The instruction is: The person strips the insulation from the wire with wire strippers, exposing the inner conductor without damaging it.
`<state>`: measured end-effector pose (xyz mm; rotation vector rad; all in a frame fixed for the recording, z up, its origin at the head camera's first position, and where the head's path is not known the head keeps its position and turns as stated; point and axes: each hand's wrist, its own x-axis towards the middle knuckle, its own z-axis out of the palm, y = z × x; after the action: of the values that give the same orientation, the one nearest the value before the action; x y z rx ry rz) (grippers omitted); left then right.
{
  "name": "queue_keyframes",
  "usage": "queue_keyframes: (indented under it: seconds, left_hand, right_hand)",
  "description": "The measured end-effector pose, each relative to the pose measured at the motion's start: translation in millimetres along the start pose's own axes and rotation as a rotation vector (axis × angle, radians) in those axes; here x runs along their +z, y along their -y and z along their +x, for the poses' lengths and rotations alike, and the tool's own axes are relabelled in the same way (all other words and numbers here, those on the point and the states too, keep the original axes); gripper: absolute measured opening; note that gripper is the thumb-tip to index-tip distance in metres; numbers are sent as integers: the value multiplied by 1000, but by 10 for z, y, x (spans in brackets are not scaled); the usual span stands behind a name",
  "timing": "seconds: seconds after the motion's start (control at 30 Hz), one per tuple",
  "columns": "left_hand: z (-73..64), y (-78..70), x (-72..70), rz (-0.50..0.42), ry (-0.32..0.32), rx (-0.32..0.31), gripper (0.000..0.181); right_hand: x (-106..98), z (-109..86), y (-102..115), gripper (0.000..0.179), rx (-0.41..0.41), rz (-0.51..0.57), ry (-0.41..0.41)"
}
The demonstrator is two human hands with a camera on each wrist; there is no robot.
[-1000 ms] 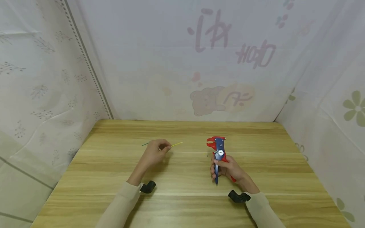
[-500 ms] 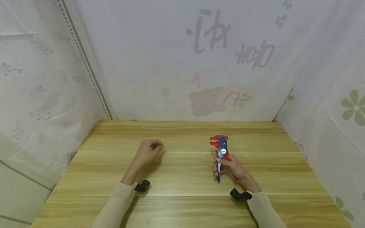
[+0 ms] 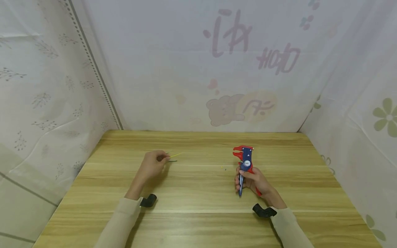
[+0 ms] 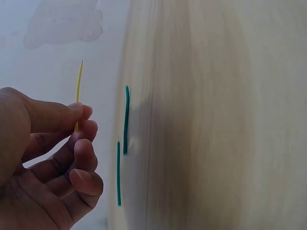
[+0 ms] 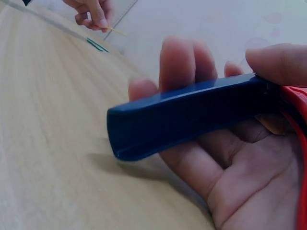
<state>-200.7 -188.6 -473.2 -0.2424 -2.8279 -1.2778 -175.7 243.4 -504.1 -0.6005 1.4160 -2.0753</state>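
Between thumb and index fingertip my left hand [image 3: 153,163] pinches a short yellow wire [image 4: 79,84], its thin bare end pointing away from the fingers. Two green wires, one [image 4: 126,120] farther and one [image 4: 118,175] nearer with a bare tip, lie side by side on the table beneath that hand. In the head view the hand covers part of them. My right hand [image 3: 254,181] grips a red and blue wire stripper [image 3: 247,163] by its handles, head up, with a gap between its red jaws. The blue handle [image 5: 192,112] fills the right wrist view.
Tiny yellow and dark scraps [image 3: 221,167] lie on the wooden table [image 3: 198,196] between the hands. Patterned cloth [image 3: 161,69] hangs behind the table and on both sides. A black wrist mount [image 3: 149,200] sits on each sleeve.
My left hand has moved left with the yellow wire, and the green wires now show past its fingers. The right hand has shifted slightly right and away with the wire stripper.
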Motion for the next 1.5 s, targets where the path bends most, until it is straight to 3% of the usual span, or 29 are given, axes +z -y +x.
queue_keyframes:
  seconds: [0.23, 0.63, 0.9, 1.17, 1.33, 1.5]
  left_hand:
    - [-14, 94, -76, 22, -22, -18, 15]
    - [4, 249, -116, 49, -27, -54, 15]
    - [12, 248, -163, 98, -5, -85, 15]
    - [26, 247, -177, 156, 23, -60, 10]
    - [29, 241, -179, 161, 39, -71, 10]
    - [50, 197, -155, 163, 40, -42, 9]
  right_hand:
    - [-46, -6, -51, 21, -28, 64, 11]
    - [-35, -12, -60, 19, -7, 48, -22]
    - [-56, -13, -65, 18, -5, 23, -34]
    - [-46, 8, -66, 19, 1, 34, -31]
    - [-40, 12, -66, 19, -5, 39, -27]
    - [-35, -1, -57, 18, 4, 35, -43]
